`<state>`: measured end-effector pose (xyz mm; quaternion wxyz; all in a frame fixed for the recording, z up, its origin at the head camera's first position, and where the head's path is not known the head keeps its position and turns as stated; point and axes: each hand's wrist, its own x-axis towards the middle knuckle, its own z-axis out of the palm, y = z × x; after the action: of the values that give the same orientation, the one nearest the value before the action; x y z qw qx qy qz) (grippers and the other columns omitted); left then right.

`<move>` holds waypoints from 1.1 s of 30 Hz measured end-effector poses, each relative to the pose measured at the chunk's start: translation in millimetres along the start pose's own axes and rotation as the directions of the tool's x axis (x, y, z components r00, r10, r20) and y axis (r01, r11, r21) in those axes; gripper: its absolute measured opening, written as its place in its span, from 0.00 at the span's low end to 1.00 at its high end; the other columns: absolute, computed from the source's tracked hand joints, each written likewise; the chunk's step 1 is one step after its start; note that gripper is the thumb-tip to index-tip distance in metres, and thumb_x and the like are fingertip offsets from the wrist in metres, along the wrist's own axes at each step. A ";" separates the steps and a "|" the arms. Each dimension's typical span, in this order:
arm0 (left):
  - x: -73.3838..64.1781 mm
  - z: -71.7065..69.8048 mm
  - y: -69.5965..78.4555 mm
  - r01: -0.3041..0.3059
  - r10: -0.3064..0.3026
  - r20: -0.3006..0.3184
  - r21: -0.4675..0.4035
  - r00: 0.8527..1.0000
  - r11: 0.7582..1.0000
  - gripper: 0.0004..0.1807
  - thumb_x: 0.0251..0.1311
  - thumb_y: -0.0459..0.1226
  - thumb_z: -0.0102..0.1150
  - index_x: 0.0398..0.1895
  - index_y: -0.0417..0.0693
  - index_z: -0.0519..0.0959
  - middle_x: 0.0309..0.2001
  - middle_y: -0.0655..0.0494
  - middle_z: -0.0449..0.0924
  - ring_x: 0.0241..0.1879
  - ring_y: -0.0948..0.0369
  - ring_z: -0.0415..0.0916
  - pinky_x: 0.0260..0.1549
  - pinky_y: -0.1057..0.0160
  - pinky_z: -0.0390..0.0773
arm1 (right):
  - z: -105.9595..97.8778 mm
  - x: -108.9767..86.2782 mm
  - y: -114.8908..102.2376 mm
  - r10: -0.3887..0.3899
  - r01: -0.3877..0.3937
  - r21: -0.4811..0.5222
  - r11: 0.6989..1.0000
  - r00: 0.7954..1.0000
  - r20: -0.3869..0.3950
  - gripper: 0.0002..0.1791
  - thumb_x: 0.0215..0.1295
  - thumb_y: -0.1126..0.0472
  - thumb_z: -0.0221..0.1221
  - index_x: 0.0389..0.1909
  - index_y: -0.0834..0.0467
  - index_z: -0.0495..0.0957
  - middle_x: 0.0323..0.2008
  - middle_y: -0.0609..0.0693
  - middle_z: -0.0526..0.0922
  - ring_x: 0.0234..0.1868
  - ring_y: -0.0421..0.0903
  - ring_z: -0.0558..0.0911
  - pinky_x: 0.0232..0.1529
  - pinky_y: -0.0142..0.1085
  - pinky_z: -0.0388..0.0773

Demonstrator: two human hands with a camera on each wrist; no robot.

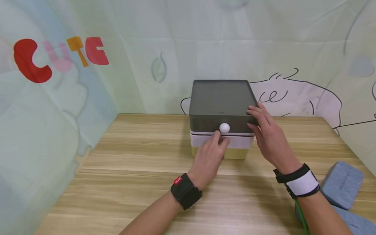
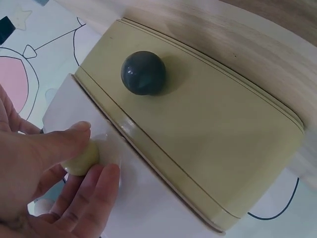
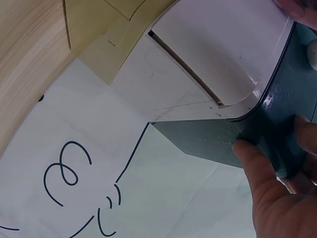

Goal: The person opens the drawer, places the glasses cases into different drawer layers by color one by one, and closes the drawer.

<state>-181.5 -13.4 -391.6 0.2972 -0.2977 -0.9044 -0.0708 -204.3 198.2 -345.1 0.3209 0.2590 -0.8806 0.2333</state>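
Observation:
In front of me stands a three-tier drawer box (image 1: 223, 94): a dark grey-green tier on top, a white drawer (image 1: 239, 141) in the middle and a yellow drawer (image 2: 208, 119) at the bottom. My left hand (image 1: 207, 156) pinches the yellow knob (image 2: 84, 159) of the white drawer between thumb and fingers. A narrow dark gap runs beside that drawer's front in the right wrist view. My right hand (image 1: 270, 140) grips the right front corner of the top tier, fingers over the lid's edge and thumb lower down. The top tier's round white knob (image 1: 224, 128) is untouched.
A dark round knob (image 2: 143, 73) sticks out from the yellow drawer. At the right, a blue-grey block (image 1: 342, 184) lies on the wooden table (image 1: 141, 153), with a second one (image 1: 353, 222) partly behind my right forearm. A printed cloth backdrop (image 1: 164, 26) rises behind the box.

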 end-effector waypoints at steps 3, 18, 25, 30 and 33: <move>0.3 0.6 -0.4 0.005 -0.005 0.002 0.000 1.000 1.000 0.20 0.61 0.26 0.65 0.56 0.48 0.78 0.47 0.51 0.73 0.37 0.61 0.77 0.30 0.67 0.82 | 0.3 -0.1 -0.4 0.000 0.000 0.003 1.000 1.000 -0.002 0.25 0.68 0.74 0.59 0.65 0.65 0.70 0.68 0.61 0.72 0.80 0.58 0.59 0.61 0.55 0.75; 1.7 3.1 -1.2 0.005 -0.005 0.003 0.023 1.000 1.000 0.21 0.59 0.27 0.67 0.56 0.47 0.78 0.48 0.51 0.73 0.36 0.62 0.76 0.28 0.69 0.80 | 0.3 -1.0 1.5 -0.002 0.002 0.013 1.000 1.000 -0.008 0.25 0.67 0.73 0.59 0.65 0.65 0.70 0.67 0.61 0.73 0.80 0.58 0.59 0.61 0.55 0.75; 1.6 7.9 -1.7 -0.002 0.003 -0.027 0.029 1.000 1.000 0.20 0.59 0.27 0.67 0.55 0.46 0.78 0.47 0.51 0.72 0.37 0.62 0.76 0.26 0.69 0.79 | -0.4 -0.2 1.9 0.000 0.000 0.016 1.000 1.000 -0.007 0.25 0.68 0.73 0.59 0.65 0.65 0.70 0.68 0.61 0.73 0.80 0.57 0.59 0.61 0.55 0.75; 1.2 8.9 -1.7 -0.008 0.010 -0.043 0.041 0.999 0.999 0.19 0.61 0.27 0.66 0.54 0.46 0.78 0.46 0.52 0.72 0.37 0.62 0.76 0.26 0.69 0.79 | -0.8 0.1 2.0 0.002 -0.002 0.015 1.000 1.000 -0.007 0.25 0.67 0.73 0.60 0.65 0.65 0.70 0.68 0.61 0.73 0.80 0.57 0.59 0.61 0.55 0.76; -0.3 8.1 -0.7 -0.009 0.011 -0.034 0.052 0.999 0.999 0.18 0.62 0.28 0.66 0.54 0.47 0.79 0.46 0.52 0.73 0.36 0.62 0.75 0.25 0.70 0.79 | -0.9 -1.0 1.5 0.003 -0.003 0.017 1.000 1.000 -0.007 0.25 0.67 0.73 0.60 0.64 0.65 0.70 0.68 0.62 0.73 0.79 0.59 0.60 0.61 0.56 0.76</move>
<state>-185.7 -11.6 -398.3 0.3206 -0.2932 -0.8992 -0.0511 -204.2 200.2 -345.5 0.3213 0.2598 -0.8779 0.2422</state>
